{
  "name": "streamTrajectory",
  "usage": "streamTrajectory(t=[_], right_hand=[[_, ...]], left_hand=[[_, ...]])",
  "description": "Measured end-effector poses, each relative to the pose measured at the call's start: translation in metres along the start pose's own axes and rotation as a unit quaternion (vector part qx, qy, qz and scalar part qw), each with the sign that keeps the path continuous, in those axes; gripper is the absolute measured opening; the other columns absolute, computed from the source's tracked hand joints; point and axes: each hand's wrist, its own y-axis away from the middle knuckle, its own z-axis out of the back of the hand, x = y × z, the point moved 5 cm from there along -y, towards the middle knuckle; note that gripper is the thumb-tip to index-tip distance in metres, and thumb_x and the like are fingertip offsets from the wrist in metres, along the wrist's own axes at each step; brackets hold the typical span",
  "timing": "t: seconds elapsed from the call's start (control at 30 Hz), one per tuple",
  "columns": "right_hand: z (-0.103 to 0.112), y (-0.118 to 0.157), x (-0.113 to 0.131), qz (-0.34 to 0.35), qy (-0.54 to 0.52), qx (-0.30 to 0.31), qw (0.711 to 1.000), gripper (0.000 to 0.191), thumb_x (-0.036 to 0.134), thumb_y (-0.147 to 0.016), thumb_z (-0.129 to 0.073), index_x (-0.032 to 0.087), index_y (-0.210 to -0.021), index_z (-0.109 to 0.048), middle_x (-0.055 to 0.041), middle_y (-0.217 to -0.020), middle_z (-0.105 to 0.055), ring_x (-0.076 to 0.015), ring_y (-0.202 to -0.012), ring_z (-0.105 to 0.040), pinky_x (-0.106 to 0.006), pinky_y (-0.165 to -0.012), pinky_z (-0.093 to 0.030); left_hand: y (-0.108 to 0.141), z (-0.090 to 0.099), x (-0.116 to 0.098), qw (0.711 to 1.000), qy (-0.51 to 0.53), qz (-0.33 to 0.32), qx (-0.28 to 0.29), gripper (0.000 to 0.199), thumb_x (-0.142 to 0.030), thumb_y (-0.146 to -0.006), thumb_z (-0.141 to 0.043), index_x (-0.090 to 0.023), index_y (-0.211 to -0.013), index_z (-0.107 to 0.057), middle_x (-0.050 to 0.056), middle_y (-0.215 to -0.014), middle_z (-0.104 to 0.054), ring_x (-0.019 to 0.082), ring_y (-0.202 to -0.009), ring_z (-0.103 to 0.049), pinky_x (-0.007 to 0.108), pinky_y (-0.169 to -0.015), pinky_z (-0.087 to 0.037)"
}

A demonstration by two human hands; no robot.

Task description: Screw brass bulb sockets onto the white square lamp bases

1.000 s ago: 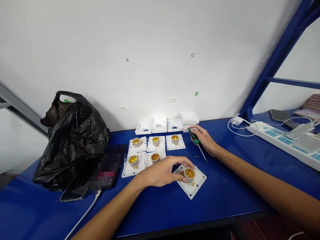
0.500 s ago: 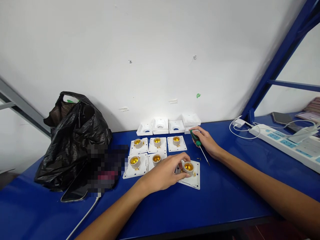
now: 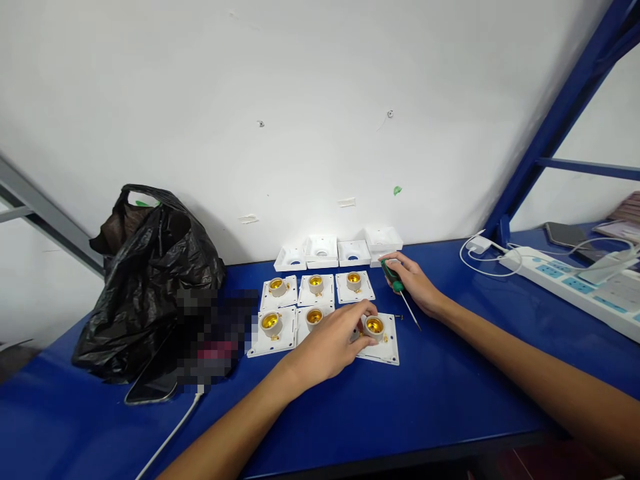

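My left hand [image 3: 333, 340] has its thumb and fingers closed around the round socket of a white square lamp holder [image 3: 387, 350], which lies on the blue table. The socket has a brass-coloured threaded lining. My right hand [image 3: 414, 283] grips a green-handled screwdriver [image 3: 397, 285], its shaft slanting down to the right with the tip close to the tabletop. A few small screws [image 3: 399, 317] lie between the hands. Several similar lamp holders [image 3: 315, 287] stand in two rows to the left, one of them partly covered by my left hand.
White square covers [image 3: 321, 248] with round holes line the wall, some stacked. On the left stands a black plastic bag [image 3: 160, 280], with a phone [image 3: 153, 387] and a white cable [image 3: 170, 437] before it. A white power strip [image 3: 565, 283] lies at the right.
My left hand has shifted the lamp holder slightly away from me and to the left, turning it a little straighter beside the row. My right hand still holds the screwdriver in place.
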Motion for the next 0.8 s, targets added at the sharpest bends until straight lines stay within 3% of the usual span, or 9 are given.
streamTrajectory(t=[0.13, 0.8], right_hand=[[0.0001, 0.0001, -0.0009, 0.001, 0.004, 0.000, 1.000, 0.032, 0.053, -0.086, -0.065, 0.024, -0.099, -0.063, 0.0057, -0.061, -0.053, -0.0118, -0.053, -0.046, -0.023, -0.047, -0.033], [-0.0010, 0.0014, 0.0007, 0.012, 0.003, -0.003, 1.000, 0.035, 0.054, -0.086, -0.065, 0.022, -0.101, -0.063, 0.0062, -0.061, -0.052, -0.0114, -0.053, -0.048, -0.022, -0.047, -0.035]], left_hand=[[-0.0002, -0.0008, -0.0013, 1.000, 0.000, -0.012, 0.002, 0.031, -0.028, -0.097, -0.066, -0.029, -0.127, -0.057, 0.004, -0.124, -0.066, 0.025, -0.109, -0.064, 0.036, -0.094, -0.050], [0.0005, -0.0086, 0.0009, 1.000, 0.017, 0.013, 0.006, 0.026, -0.025, -0.100, -0.060, -0.029, -0.125, -0.052, 0.006, -0.126, -0.061, 0.025, -0.112, -0.062, 0.040, -0.098, -0.049]])
